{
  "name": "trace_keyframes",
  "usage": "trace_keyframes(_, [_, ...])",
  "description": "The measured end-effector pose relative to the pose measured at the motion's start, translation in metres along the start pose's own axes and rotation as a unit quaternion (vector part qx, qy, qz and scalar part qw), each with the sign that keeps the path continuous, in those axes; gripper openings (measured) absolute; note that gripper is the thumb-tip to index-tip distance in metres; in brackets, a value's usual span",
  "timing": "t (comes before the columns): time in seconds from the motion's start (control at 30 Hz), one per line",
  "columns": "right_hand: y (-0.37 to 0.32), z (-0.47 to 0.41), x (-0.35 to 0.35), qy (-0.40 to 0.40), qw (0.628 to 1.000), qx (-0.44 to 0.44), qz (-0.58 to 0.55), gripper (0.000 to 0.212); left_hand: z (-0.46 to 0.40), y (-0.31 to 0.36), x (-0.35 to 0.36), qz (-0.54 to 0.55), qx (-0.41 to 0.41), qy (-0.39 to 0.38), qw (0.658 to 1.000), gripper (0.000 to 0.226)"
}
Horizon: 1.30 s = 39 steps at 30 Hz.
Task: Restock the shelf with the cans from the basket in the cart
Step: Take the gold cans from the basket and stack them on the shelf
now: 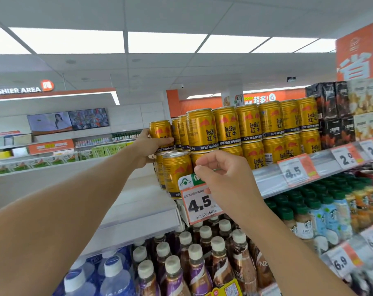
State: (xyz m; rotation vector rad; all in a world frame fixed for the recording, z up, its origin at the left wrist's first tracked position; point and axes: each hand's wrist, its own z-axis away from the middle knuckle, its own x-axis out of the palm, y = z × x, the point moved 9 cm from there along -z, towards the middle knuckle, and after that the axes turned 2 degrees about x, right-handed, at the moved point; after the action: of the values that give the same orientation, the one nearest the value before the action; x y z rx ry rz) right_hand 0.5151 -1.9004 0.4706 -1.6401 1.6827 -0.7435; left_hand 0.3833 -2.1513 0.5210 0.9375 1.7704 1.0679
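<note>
We are setting a gold can (pixel 161 135) on the upper tier at the left end of the shelf (pixel 288 174), on top of the cans of the lower tier (pixel 177 171) and just beside the stacked row of cans (pixel 245 127). Our left hand (pixel 147 148) is wrapping it low on its side wall, the fingers (pixel 165 141) curling round the front, thumb behind. Our right hand (pixel 222 178) is hovering in front of the lower tier and above the price tag (pixel 200 202), its fingers loosely curled and gripping nothing.

We are judging the can stiff while sealed, fairly heavy for its size if full, and smooth enough to slip in a slack grip. The thin wall is likely to dent under a hard squeeze, so the mid-to-low wall is the sensible hold. Because it is perching on rims rather than on a flat board, we are expecting it to tip unless seated squarely. The basket and cart are out of view.
</note>
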Motion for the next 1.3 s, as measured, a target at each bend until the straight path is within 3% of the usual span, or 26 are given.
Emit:
trace_keyframes(0.17, [0.001, 0.004, -0.001, -0.003, 1.0, 0.013, -0.006, 0.009, 0.009, 0.001, 0.001, -0.006, -0.015, -0.044, 0.999, 0.086])
trace_keyframes(0.27, [0.008, 0.018, -0.009, -0.005, 0.999, 0.034, -0.005, 0.008, 0.031, 0.024, -0.016, 0.016, 0.026, 0.047, 0.998, 0.082])
trace_keyframes(0.37, [0.024, 0.05, -0.028, -0.014, 0.998, 0.064, -0.013, 0.008, 0.118, 0.068, -0.035, 0.021, 0.208, 0.227, 0.951, 0.049])
trace_keyframes(0.4, [0.035, 0.066, -0.04, -0.005, 0.997, 0.079, -0.014, 0.006, 0.16, 0.079, -0.025, 0.013, 0.292, 0.242, 0.925, 0.032])
trace_keyframes(0.47, [0.069, 0.101, -0.066, 0.017, 0.993, 0.118, -0.008, 0.003, 0.238, 0.07, 0.02, 0.0, 0.416, 0.18, 0.891, 0.011])
trace_keyframes(0.5, [0.094, 0.13, -0.081, 0.028, 0.988, 0.155, -0.006, 0.004, 0.271, 0.041, 0.053, -0.002, 0.428, 0.118, 0.896, 0.012])
trace_keyframes(0.57, [0.169, 0.201, -0.109, 0.03, 0.964, 0.263, 0.032, 0.007, 0.331, -0.041, 0.126, -0.01, 0.339, -0.033, 0.94, 0.009])
trace_keyframes(0.63, [0.257, 0.305, -0.154, 0.02, 0.911, 0.391, 0.13, 0.01, 0.405, -0.157, 0.207, -0.021, 0.147, -0.176, 0.973, 0.014])
trace_keyframes(0.7, [0.314, 0.405, -0.194, 0.011, 0.839, 0.496, 0.223, 0.009, 0.466, -0.257, 0.257, -0.05, -0.004, -0.257, 0.965, 0.022])
trace_keyframes(0.77, [0.349, 0.499, -0.235, 0.013, 0.77, 0.567, 0.294, 0.013, 0.522, -0.33, 0.304, -0.063, -0.081, -0.318, 0.943, 0.025])
trace_keyframes(0.83, [0.367, 0.563, -0.251, -0.024, 0.739, 0.584, 0.335, 0.02, 0.562, -0.379, 0.336, -0.08, -0.135, -0.362, 0.919, 0.026])
trace_keyframes(0.93, [0.396, 0.618, -0.243, -0.087, 0.721, 0.607, 0.322, 0.024, 0.605, -0.44, 0.365, -0.12, -0.188, -0.408, 0.885, 0.031])
trace_keyframes(1.03, [0.443, 0.636, -0.217, -0.176, 0.714, 0.583, 0.345, 0.084, 0.626, -0.486, 0.375, -0.148, -0.231, -0.445, 0.852, 0.035])
trace_keyframes(1.07, [0.459, 0.636, -0.211, -0.176, 0.725, 0.569, 0.347, 0.092, 0.629, -0.499, 0.375, -0.145, -0.241, -0.444, 0.851, 0.035])
trace_keyframes(1.3, [0.542, 0.652, -0.198, -0.179, 0.709, 0.577, 0.363, 0.099, 0.619, -0.533, 0.359, -0.13, -0.224, -0.424, 0.868, 0.02])
